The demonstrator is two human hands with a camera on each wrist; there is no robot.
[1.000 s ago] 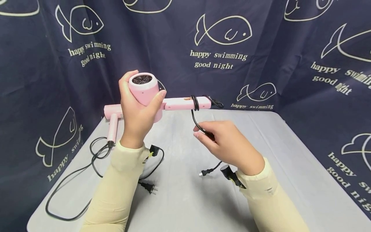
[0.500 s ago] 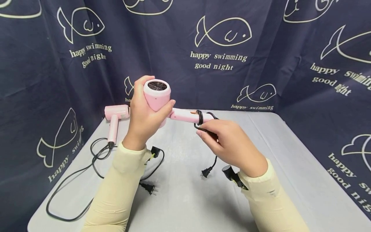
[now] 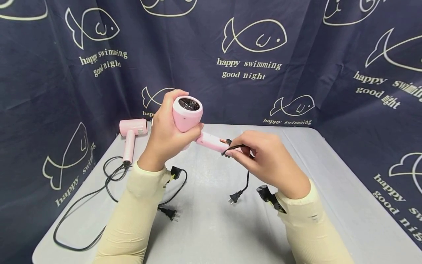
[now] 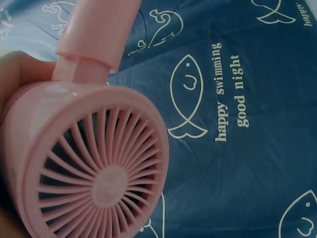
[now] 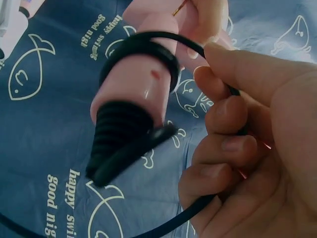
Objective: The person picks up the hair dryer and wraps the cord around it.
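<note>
One pink hair dryer (image 3: 186, 122): left hand (image 3: 165, 136) grips the barrel (image 4: 26, 126), handle (image 3: 211, 142) points rightward. The right hand (image 3: 267, 157), nearest the handle's end, pinches black cord (image 5: 143, 48) coiled round it.

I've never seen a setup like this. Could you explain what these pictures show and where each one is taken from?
There is no robot here, just a person's two bare hands. The wide picture comes from a camera worn on the head, looking forward and down. The two closer ones come from the left-wrist camera and the right-wrist camera, each watching its own hand's work. The left hand has a pink hair dryer in its grip. The right hand pinches the black cord, which is looped around the dryer's handle. On the table, to the left, are a second hair dryer, also pink, and its lead. Behind everything hangs a dark blue curtain printed with fish.
</note>
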